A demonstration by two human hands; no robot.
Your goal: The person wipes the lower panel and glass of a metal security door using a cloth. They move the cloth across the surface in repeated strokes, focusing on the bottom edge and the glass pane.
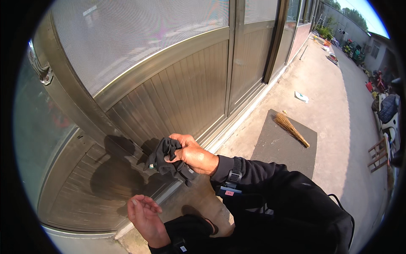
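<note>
Bunched black cloth [160,160] is gripped in my right hand [196,155], thumb pressed into its folds. A small pale tag shows at the cloth's left edge. The cloth is in front of the lower panel [177,92] of a metal-framed screen door; whether it touches the panel I cannot tell. My left hand [144,216] hangs lower down, palm turned up and fingers loosely curled, holding nothing. Mesh screen [142,35] fills the door's upper part. A metal handle [44,71] sits on the frame at far left. My shadow falls across the lower panels.
A straw hand broom [290,128] lies on a grey mat [266,143] to the right. Beyond it is a white packet [301,97] on the concrete. A wooden stool or chair [379,152] and assorted items line the right side. The door's white sill [219,141] runs along the wall.
</note>
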